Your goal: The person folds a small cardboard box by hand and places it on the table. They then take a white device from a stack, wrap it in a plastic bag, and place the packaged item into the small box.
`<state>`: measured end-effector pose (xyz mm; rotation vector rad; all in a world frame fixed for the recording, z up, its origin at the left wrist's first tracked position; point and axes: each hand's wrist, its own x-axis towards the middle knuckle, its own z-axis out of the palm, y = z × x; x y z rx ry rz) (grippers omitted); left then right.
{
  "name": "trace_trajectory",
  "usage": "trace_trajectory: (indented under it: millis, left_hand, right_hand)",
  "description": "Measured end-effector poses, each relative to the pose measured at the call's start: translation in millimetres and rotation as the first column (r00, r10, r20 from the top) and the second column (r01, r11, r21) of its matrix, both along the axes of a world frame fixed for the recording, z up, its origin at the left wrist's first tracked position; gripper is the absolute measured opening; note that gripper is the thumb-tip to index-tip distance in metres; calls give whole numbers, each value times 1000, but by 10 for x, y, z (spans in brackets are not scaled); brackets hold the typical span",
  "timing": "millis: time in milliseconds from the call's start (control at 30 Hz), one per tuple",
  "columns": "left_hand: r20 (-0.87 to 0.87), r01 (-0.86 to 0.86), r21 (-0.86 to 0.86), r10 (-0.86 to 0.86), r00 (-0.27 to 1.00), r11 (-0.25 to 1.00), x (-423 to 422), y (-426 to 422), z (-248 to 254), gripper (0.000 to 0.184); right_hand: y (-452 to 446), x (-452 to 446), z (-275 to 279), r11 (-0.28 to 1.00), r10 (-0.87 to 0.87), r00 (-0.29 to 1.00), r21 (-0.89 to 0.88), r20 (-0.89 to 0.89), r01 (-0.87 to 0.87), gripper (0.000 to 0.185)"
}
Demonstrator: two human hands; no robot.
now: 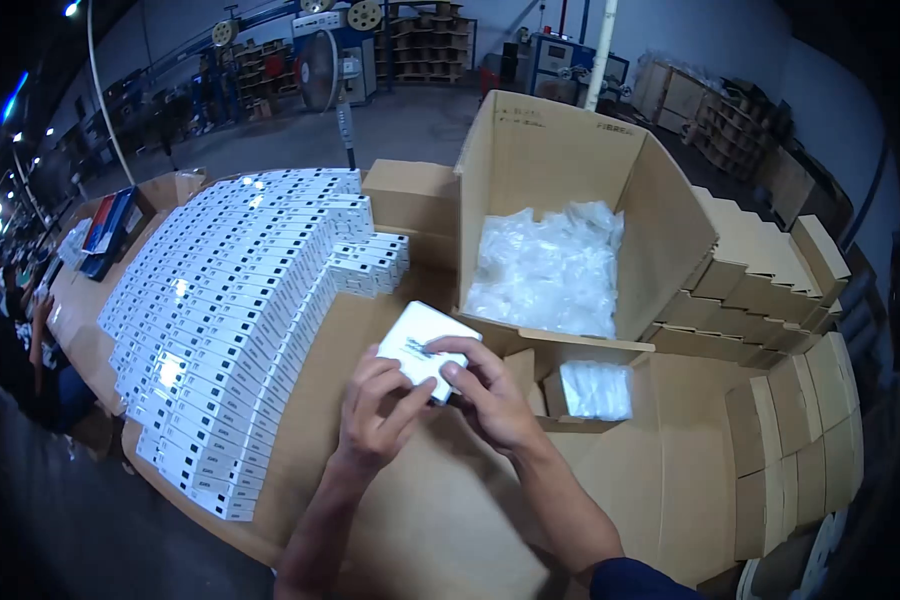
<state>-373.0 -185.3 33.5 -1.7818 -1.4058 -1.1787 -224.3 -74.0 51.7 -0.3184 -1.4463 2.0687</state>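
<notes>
A small white box point(420, 335) with dark print on its face is held up over the cardboard-covered table, tilted. My left hand point(375, 410) grips its lower left edge with the fingers bent. On the right side, my right hand point(490, 395) has its thumb and fingers closed on the same box. Left of both hands stand long stacked rows of similar white boxes point(230, 330) with dark marks on their ends. Just right of my right hand, a shallow carton point(605, 415) holds clear plastic-wrapped packs point(596, 390).
Behind the hands, a tall open carton point(570, 150) contains many clear plastic bags point(550, 265). Brown cartons point(795, 430) are stacked along the right edge. A fan point(320, 70) and machines stand farther back. Another person point(45, 360) is at the far left.
</notes>
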Motion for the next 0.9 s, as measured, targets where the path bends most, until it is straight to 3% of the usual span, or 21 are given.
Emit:
trace_trajectory:
  millis: [67, 100, 167, 200, 300, 400, 567, 667, 800, 833, 900]
  left_hand:
    - [26, 187, -151, -185, 982, 971, 190, 131, 337, 53]
    - [54, 250, -179, -245, 968, 951, 266, 231, 474, 56]
    - [193, 399, -185, -365, 911, 898, 404, 460, 708, 58]
    - [220, 415, -212, -371, 902, 885, 431, 614, 797, 50]
    - [321, 366, -309, -266, 909, 878, 438, 1349, 870, 33]
    - [149, 87, -434, -24, 989, 897, 320, 2276, 670, 27]
    - [168, -85, -422, 170, 971, 903, 13, 3597, 187, 30]
    - [118, -155, -710, 334, 935, 687, -56, 3693, 232, 33]
    - [236, -31, -733, 296, 926, 680, -178, 3654, 303, 52]
    - [269, -23, -501, 181, 946, 865, -180, 3605, 266, 50]
    - [503, 97, -365, 108, 858, 926, -37, 3354, 477, 43]
  right_hand:
    - [91, 344, 119, 962, -97, 992, 265, 81, 73, 22]
    - [122, 494, 244, 947, -169, 978, 295, 121, 127, 17]
    - [289, 755, 347, 966, -203, 978, 172, 48, 192, 17]
    - [372, 870, 427, 966, -227, 973, 123, -25, 229, 18]
    - [687, 1233, 617, 819, -469, 882, 396, 46, 415, 20]
    - [845, 1520, 752, 764, -530, 848, 438, 8, 473, 20]
    - [821, 1804, 831, 762, -535, 845, 438, 10, 477, 18]
    - [840, 1962, 762, 734, -534, 843, 532, 68, 422, 17]
    - [897, 2022, 692, 746, -525, 849, 515, 66, 421, 17]
    - [882, 1978, 717, 747, -536, 843, 494, 53, 444, 17]
    - [868, 1892, 757, 736, -555, 831, 488, 38, 469, 19]
